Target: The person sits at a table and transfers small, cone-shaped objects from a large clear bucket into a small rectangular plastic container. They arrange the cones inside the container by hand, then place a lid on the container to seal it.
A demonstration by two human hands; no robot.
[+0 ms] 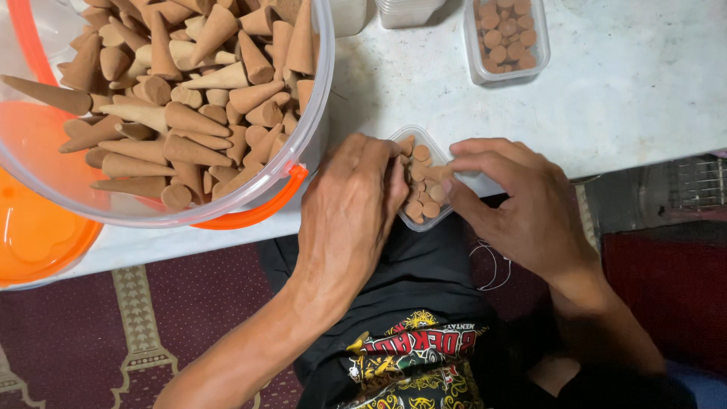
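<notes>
A small clear plastic box (415, 139) sits at the near edge of the white table, holding several brown cones stood on end. My left hand (350, 204) cups the box's left side, fingers curled against it. My right hand (515, 198) pinches a tan cone (433, 174) between thumb and forefinger, over the box's right half. A large clear bucket (307, 140) with an orange handle lies tilted at the left, filled with many loose brown cones (189, 98).
A second clear box (507, 38) packed with cones stands at the back of the white table (636, 91). More clear containers sit at the top edge. An orange lid (38, 235) lies under the bucket. A patterned carpet lies below, with my dark clothing over my lap.
</notes>
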